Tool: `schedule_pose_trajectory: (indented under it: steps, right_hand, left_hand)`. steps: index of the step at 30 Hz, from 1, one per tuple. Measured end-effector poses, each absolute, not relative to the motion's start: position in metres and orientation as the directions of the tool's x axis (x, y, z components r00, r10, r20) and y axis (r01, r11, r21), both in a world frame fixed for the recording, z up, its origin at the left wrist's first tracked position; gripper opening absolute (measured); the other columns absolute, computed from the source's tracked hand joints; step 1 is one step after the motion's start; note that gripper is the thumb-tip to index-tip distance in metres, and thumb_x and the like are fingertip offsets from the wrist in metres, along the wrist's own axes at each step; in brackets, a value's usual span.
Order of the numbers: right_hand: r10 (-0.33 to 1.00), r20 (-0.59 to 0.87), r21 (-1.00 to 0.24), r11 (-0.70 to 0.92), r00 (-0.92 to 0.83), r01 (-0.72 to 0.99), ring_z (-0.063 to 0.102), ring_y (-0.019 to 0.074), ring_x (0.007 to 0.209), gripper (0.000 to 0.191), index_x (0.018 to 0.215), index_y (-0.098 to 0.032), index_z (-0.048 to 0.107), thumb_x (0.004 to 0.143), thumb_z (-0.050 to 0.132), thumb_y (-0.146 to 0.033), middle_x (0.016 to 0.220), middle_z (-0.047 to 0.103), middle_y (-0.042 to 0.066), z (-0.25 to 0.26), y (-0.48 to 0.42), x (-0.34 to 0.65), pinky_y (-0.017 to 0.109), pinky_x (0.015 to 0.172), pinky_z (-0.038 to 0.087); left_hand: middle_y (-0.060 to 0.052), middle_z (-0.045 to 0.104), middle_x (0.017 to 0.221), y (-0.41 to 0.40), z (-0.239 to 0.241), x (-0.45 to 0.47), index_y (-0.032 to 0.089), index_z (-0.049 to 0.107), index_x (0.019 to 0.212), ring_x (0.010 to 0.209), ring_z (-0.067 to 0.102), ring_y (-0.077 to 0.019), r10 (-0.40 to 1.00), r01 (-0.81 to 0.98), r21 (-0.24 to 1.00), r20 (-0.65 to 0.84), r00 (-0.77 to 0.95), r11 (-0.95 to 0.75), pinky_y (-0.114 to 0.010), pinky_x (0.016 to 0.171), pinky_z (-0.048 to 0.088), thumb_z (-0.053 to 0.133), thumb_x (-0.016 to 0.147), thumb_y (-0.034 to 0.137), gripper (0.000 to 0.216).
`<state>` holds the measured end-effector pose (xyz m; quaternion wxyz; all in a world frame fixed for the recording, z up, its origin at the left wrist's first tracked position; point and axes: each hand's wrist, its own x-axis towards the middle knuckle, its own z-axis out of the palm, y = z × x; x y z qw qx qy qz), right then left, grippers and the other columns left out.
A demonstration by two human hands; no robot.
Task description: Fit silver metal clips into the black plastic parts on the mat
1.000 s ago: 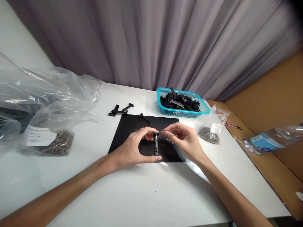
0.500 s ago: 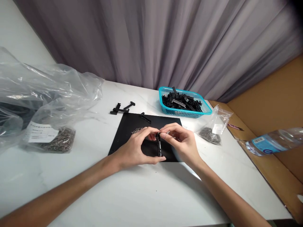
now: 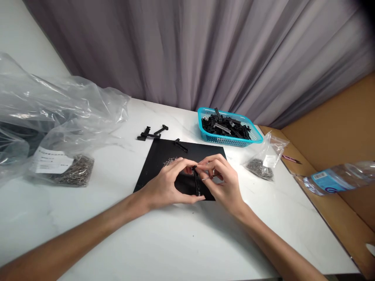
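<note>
My left hand grips a narrow black plastic part by its two ends, thumb at the near end and fingers at the far end. The part stands lengthwise above a black mat. Against its far end, the fingertips of my right hand are pinched together. A thin shiny metal piece shows between the right thumb and fingers; its exact shape is too small to make out. Just beyond my left hand lies a small pile of metal pieces, partly hidden by the fingers.
Another black part rests on the mat's far edge, with several more black parts beyond. A blue basket holds many black parts. Clear bags of metal pieces lie left and right. A bottle lies far right.
My right thumb has drawn back and down from the black part's far end, and the thin metal piece now shows in that hand. My left hand keeps its hold.
</note>
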<state>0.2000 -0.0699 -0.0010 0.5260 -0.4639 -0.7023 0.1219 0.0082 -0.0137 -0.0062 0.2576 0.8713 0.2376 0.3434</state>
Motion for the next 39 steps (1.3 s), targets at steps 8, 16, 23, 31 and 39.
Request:
schedule_pose_trajectory:
  steps: [8, 16, 23, 31, 39]
  right_hand:
    - [0.816, 0.574, -0.704, 0.536, -0.071, 0.466, 0.065, 0.0158, 0.078, 0.011, 0.090, -0.022, 0.069, 0.097, 0.062, -0.018, 0.099, 0.067, 0.006, 0.002, -0.071, 0.211, 0.028, 0.057, 0.051]
    - [0.777, 0.626, -0.634, 0.551, -0.058, 0.542, 0.068, 0.0176, 0.083, 0.011, 0.097, -0.024, 0.067, 0.098, 0.060, -0.016, 0.101, 0.070, 0.006, -0.001, -0.075, 0.208, 0.029, 0.060, 0.053]
    - [0.820, 0.572, -0.711, 0.498, -0.004, 0.496, 0.065, 0.0170, 0.081, 0.007, 0.091, -0.024, 0.064, 0.098, 0.063, -0.021, 0.098, 0.069, 0.005, 0.001, -0.076, 0.205, 0.030, 0.062, 0.049]
    - [0.878, 0.478, -0.829, 0.443, 0.022, 0.341, 0.067, 0.0208, 0.087, 0.007, 0.090, -0.024, 0.073, 0.095, 0.071, -0.028, 0.099, 0.072, 0.007, 0.005, -0.075, 0.212, 0.032, 0.063, 0.049]
    - [0.793, 0.610, -0.686, 0.533, -0.008, 0.495, 0.067, 0.0180, 0.083, 0.010, 0.092, -0.025, 0.069, 0.099, 0.063, -0.019, 0.101, 0.070, 0.006, -0.004, -0.075, 0.206, 0.030, 0.058, 0.051]
  left_hand:
    - [-0.002, 0.064, 0.097, -0.014, -0.008, 0.008, 0.023, 0.057, 0.121, 0.089, 0.064, -0.0210, 0.593, 0.228, 0.631, 0.456, 0.664, -0.741, -0.037, 0.085, 0.054, 0.090, 0.072, 0.045, 0.063]
    - [-0.002, 0.064, 0.097, -0.015, -0.007, 0.010, 0.023, 0.057, 0.121, 0.090, 0.064, -0.0209, 0.592, 0.230, 0.625, 0.464, 0.659, -0.746, -0.035, 0.084, 0.055, 0.089, 0.073, 0.045, 0.061]
    - [-0.002, 0.064, 0.098, -0.016, -0.005, 0.008, 0.023, 0.058, 0.119, 0.092, 0.065, -0.0214, 0.593, 0.233, 0.623, 0.464, 0.659, -0.747, -0.035, 0.085, 0.056, 0.089, 0.073, 0.044, 0.059]
    - [-0.002, 0.063, 0.103, -0.017, -0.004, 0.008, 0.024, 0.054, 0.122, 0.095, 0.065, -0.0209, 0.578, 0.214, 0.620, 0.476, 0.662, -0.755, -0.034, 0.088, 0.056, 0.090, 0.073, 0.043, 0.063]
    - [-0.003, 0.061, 0.099, -0.017, -0.005, 0.007, 0.022, 0.055, 0.122, 0.092, 0.064, -0.0213, 0.572, 0.237, 0.594, 0.471, 0.672, -0.769, -0.037, 0.086, 0.055, 0.089, 0.074, 0.043, 0.063]
